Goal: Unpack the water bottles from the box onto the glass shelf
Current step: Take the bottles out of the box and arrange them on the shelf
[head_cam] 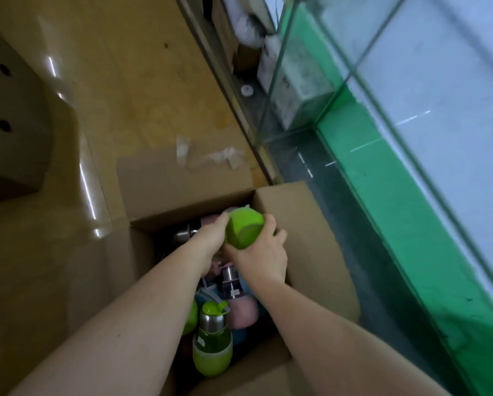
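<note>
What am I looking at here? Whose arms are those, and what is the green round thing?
The camera sits on a person's head, looking down, so the arms are that person's own. The left hand and right hand together hold a green bottle above an open cardboard box. More bottles stay inside, such as another green bottle with a silver neck. To the right is a glass cabinet, where the bottles should go.
</note>
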